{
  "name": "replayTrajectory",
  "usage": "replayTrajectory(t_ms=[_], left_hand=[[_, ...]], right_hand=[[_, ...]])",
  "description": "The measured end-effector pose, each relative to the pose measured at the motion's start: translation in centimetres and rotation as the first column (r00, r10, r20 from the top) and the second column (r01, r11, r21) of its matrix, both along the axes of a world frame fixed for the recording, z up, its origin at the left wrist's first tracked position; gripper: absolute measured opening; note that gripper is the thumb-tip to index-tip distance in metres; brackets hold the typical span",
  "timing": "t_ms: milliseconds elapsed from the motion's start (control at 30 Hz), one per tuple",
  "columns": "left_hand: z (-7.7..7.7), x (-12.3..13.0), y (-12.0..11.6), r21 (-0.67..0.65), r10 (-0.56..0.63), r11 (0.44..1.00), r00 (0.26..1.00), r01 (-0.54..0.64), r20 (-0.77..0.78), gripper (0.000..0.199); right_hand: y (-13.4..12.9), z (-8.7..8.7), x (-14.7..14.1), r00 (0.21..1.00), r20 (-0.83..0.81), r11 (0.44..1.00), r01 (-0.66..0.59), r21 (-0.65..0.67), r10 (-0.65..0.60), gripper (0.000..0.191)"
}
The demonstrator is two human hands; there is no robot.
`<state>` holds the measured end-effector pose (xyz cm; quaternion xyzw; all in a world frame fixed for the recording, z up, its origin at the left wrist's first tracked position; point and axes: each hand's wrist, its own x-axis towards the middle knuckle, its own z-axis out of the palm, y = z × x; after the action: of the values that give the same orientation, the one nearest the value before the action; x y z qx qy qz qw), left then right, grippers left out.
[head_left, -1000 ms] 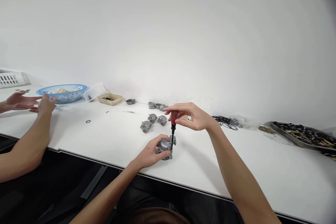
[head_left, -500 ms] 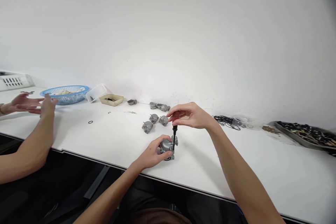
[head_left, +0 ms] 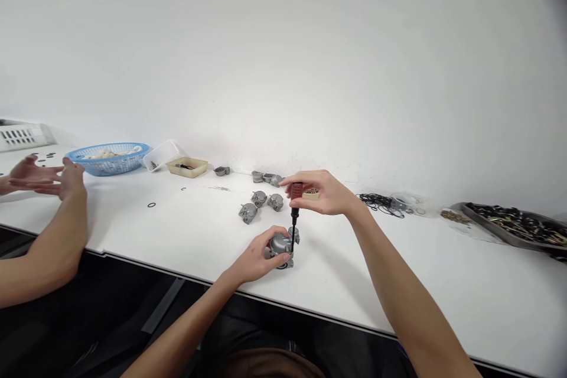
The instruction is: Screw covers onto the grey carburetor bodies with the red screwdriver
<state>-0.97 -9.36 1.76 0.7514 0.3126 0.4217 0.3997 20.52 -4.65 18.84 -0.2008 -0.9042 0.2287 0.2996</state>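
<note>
A grey metal carburetor [head_left: 280, 243] sits on the white table near its front edge. My left hand [head_left: 259, 255] is closed round its left side, thumb in front and fingers behind. In my right hand [head_left: 322, 192] is a screwdriver [head_left: 296, 191] with a red handle, gripped between thumb and fingers. It stands upright, its black shaft reaching down to the right side of the carburetor; the contact at the tip is too small to make out. Behind my hands stand several more carburetors [head_left: 248, 212], and further grey metal parts [head_left: 267, 178] lie by the wall.
On the left, a co-worker's hands [head_left: 73, 180] are near a blue basket [head_left: 110, 159]. A beige tray [head_left: 188, 168] and a clear tub [head_left: 163, 155] stand at the back. To the right lie black rings [head_left: 383, 205], brass pieces [head_left: 455, 217] and a metal tray [head_left: 514, 233] of parts.
The screwdriver stays upright on the carburetor; its handle and my right-hand fingers have shifted only slightly. The co-worker's hands have moved a little to the left.
</note>
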Motion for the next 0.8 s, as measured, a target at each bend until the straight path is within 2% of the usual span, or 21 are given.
replayTrajectory(t_ms=[100,167,233,333,400,500,567,633,700,800], left_hand=[[-0.12,-0.03,0.01,-0.006,-0.007,1.0,1.0,0.007,0.005,0.033],[-0.18,-0.06,0.01,-0.006,-0.005,1.0,1.0,0.005,0.005,0.032],[-0.21,-0.08,0.01,-0.004,-0.002,1.0,1.0,0.002,0.004,0.032],[-0.23,-0.09,0.08,0.0,0.001,1.0,1.0,-0.001,-0.003,0.033],[-0.32,-0.08,0.16,0.002,0.002,1.0,1.0,-0.002,-0.009,0.033],[-0.56,-0.02,0.28,0.029,0.004,1.0,1.0,-0.003,-0.014,0.041],[-0.7,0.05,0.34,0.057,0.01,0.998,1.0,-0.01,-0.01,0.046],[-0.75,0.12,0.36,0.069,0.021,0.997,1.0,-0.021,-0.005,0.045],[-0.7,0.18,0.35,0.074,0.032,0.997,0.999,-0.032,-0.003,0.043],[-0.61,0.23,0.29,0.089,0.047,0.995,0.999,-0.047,-0.007,0.042]], right_hand=[[-0.43,0.16,-0.02,0.994,0.008,0.992,-0.105,-0.064,0.106,0.042],[-0.49,0.2,0.06,0.993,0.008,0.983,-0.12,-0.137,0.122,0.043],[-0.29,0.12,0.12,0.997,0.019,0.988,-0.066,-0.136,0.069,0.042],[0.09,-0.04,0.09,0.998,0.042,0.998,0.037,-0.058,-0.035,0.045],[0.1,-0.05,0.02,0.998,0.035,0.998,0.054,-0.012,-0.054,0.044],[-0.28,0.08,0.07,0.999,0.007,0.999,-0.045,-0.018,0.045,0.043],[-0.53,0.2,0.24,0.989,-0.004,0.986,-0.145,-0.088,0.145,0.044],[-0.6,0.26,0.43,0.984,-0.012,0.972,-0.18,-0.152,0.18,0.043],[-0.47,0.26,0.53,0.992,-0.007,0.981,-0.129,-0.147,0.129,0.04],[-0.22,0.22,0.41,1.0,0.015,0.999,-0.027,-0.036,0.028,0.036]])
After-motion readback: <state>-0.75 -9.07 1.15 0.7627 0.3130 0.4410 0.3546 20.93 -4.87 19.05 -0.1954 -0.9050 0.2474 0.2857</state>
